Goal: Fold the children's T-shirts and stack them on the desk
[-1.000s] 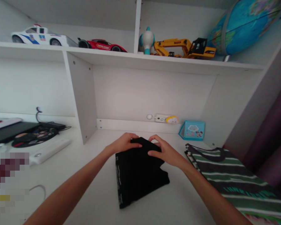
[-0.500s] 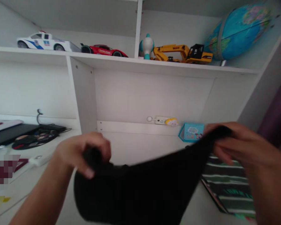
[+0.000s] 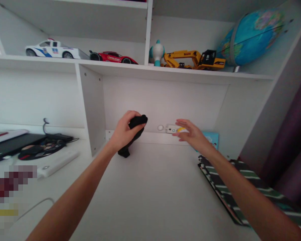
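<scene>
Bunched-up black cloth (image 3: 138, 121) is gripped in my left hand (image 3: 122, 132), which is raised above the back of the white desk (image 3: 155, 190). One end of the cloth pokes out above the thumb, and a tail hangs below toward the desk top; what kind of cloth it is I cannot make out. My right hand (image 3: 190, 134) is held out to the right of it, fingers apart and nothing in them. Behind that hand, partly covered by it, are a white power strip (image 3: 170, 129) and a blue desk calendar (image 3: 212, 138).
A dark striped folded fabric item (image 3: 215, 180) lies on the right. To the left are a black laptop (image 3: 22, 144), cables and a long white bar (image 3: 60, 164). The shelf above bears a toy truck (image 3: 52, 49), a red car (image 3: 112, 57), a yellow excavator (image 3: 190, 58) and a globe (image 3: 251, 36).
The black cloth, earlier stretched between both hands close to the camera, is now bunched in my left hand alone. My right hand has let go, and both hands have moved farther forward.
</scene>
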Available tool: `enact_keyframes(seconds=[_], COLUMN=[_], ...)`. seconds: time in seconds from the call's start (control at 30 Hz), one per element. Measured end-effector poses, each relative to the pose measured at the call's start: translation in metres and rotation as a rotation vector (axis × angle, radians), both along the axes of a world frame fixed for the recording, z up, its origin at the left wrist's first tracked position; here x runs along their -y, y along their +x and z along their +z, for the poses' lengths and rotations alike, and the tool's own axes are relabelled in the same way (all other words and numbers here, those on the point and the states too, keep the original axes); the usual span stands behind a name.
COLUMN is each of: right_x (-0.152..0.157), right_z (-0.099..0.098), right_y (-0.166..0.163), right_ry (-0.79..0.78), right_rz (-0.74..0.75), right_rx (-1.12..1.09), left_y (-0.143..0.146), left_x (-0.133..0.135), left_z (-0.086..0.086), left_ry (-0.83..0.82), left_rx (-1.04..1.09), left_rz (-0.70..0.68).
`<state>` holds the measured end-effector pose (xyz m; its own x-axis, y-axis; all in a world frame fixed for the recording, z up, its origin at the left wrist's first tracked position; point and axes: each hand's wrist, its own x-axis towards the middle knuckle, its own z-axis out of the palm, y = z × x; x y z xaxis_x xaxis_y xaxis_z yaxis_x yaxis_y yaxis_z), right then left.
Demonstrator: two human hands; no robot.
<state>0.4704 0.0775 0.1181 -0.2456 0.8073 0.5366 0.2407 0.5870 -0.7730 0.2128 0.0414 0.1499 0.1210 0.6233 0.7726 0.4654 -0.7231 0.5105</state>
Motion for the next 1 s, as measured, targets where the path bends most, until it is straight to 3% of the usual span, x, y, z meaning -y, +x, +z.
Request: enact_keyframes(seconds=[0.07,0.13,0.23,0.3,0.43,0.63,0.73,0.8,0.93,1.0], right_x=[0.011,0.021,0.035,0.045,0.064,0.081,0.084,0.083,0.076,0.072], right_z=[-0.021,-0.034,-0.032,-0.022,-0.01,-0.014,-0.009,-0.004,0.008,0.012], right_y=[-0.02,-0.039,-0.054,-0.054,-0.048,-0.053,-0.056,-0.054,-0.045,-0.039], right_ry=[0.018,0.122,0.214,0.111,-0.231,-0.436,-0.468,-0.404,-0.027,0.128], right_rz=[0.164,0.236,0.248,0.367,0.699,0.7,0.764,0.667,0.18,0.023], right_rx=[0.216,0.334,0.338,0.333,0.152,-0.294,-0.261,-0.146,0.031,0.167], left_y=[0.013,0.024,0.028,0.023,0.009,0.003,0.005,0.007,0.006,0.004], left_x=[0.017,0.028,0.038,0.04,0.038,0.04,0.044,0.043,0.033,0.028], left_z=[-0.002,-0.006,-0.011,-0.013,-0.015,-0.012,-0.008,-0.007,-0.013,-0.016], left_ry=[-0.096,-0.234,-0.398,-0.47,-0.485,-0.547,-0.488,-0.439,-0.389,-0.374], left_rx=[-0.11,-0.162,-0.134,-0.053,0.115,0.169,0.131,0.1,0.125,0.115], left_rz=[-0.129,-0.3,-0.497,-0.553,-0.526,-0.612,-0.648,-0.604,-0.47,-0.416])
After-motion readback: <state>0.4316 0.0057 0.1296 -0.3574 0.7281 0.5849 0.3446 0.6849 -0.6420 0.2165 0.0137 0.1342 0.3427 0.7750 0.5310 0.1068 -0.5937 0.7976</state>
